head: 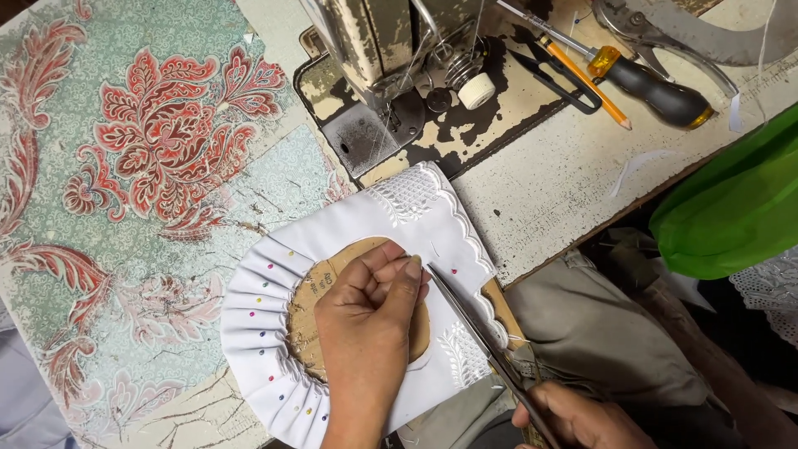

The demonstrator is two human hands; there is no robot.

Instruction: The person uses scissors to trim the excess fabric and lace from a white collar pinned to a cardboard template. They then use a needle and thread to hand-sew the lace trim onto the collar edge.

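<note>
While pinned, pleated white fabric [258,320]

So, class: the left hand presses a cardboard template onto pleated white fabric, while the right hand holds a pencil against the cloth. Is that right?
Not quite. The head view shows the right hand holding scissors, not a pencil. The left hand does press the cardboard template onto the pleated white fabric.

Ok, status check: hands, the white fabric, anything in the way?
Left hand pressing cardboard template onto pinned, pleated white fabric. Right hand holding scissors, blades at the fabric. Sewing machine just beyond; not obstructing.
</note>
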